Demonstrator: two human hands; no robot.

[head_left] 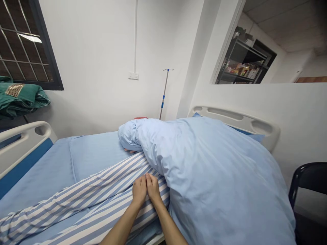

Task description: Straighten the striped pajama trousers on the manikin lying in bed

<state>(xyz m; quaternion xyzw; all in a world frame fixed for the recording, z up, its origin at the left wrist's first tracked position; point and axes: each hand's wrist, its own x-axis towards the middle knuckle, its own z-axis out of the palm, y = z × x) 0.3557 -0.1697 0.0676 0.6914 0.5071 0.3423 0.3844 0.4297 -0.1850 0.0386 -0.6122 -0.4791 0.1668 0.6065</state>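
My left hand and my right hand are side by side with thumbs near each other, both closed with the fingers curled down. Whatever they may hold is hidden beneath them. They are over the blue-and-white striped trousers of a person lying on the bed. Just beyond and to the right, a light blue quilt is bunched over the person's upper body. A little of the person's fingers seems to peek out under the quilt's left edge.
Under the legs is a light blue bed sheet. The bed has a footboard at left and a headboard behind the quilt. An IV pole stands beyond the bed, a black chair at right, and folded green fabric at far left.
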